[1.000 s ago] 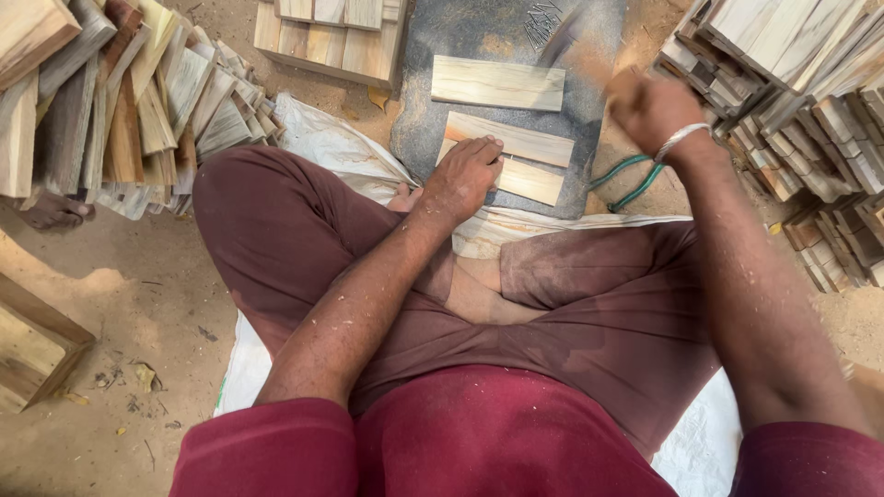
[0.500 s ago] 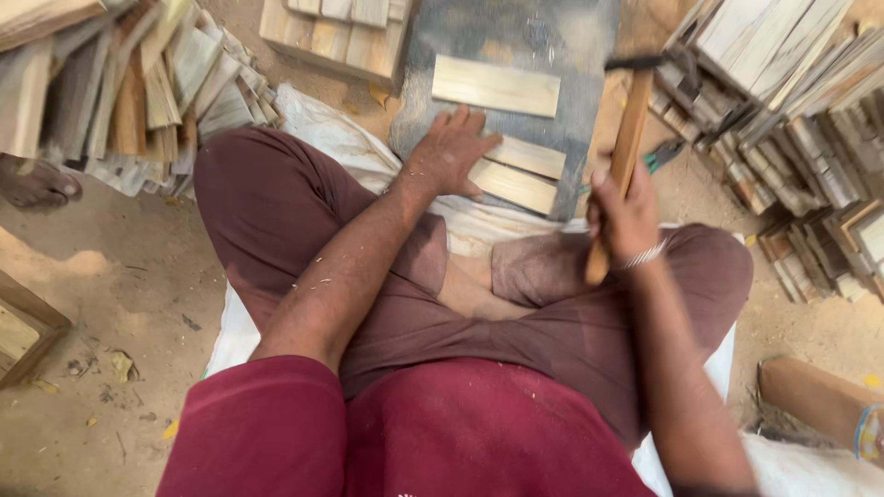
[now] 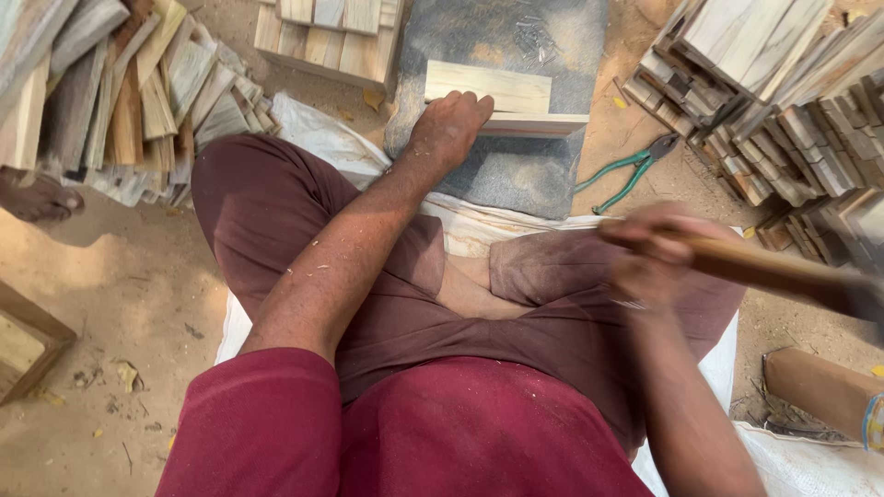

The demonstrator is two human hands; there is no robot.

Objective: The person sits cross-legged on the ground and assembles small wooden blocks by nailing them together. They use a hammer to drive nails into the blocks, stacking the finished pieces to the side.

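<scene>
I sit cross-legged on a white sack [image 3: 322, 138]. My left hand [image 3: 448, 126] presses down on pale wooden pieces [image 3: 502, 99] that stand on a grey stone slab [image 3: 516, 175] in front of my knees. My right hand [image 3: 652, 253] is closed around the wooden handle of a hammer [image 3: 783, 271], which points to the right, blurred, over my right knee. The hammer's head is at the frame's right edge and hard to make out.
Green-handled pliers [image 3: 631, 170] lie on the dirt right of the slab. Stacks of wooden slats [image 3: 138, 101] stand at the left and more wooden slats [image 3: 792, 101] at the right. A small wooden crate [image 3: 327, 32] sits behind the slab. A wooden box [image 3: 28, 340] is at the left edge.
My right hand has swung the hammer from upright beside the slab down and out to the right. My left hand has shifted the wooden pieces farther up the slab.
</scene>
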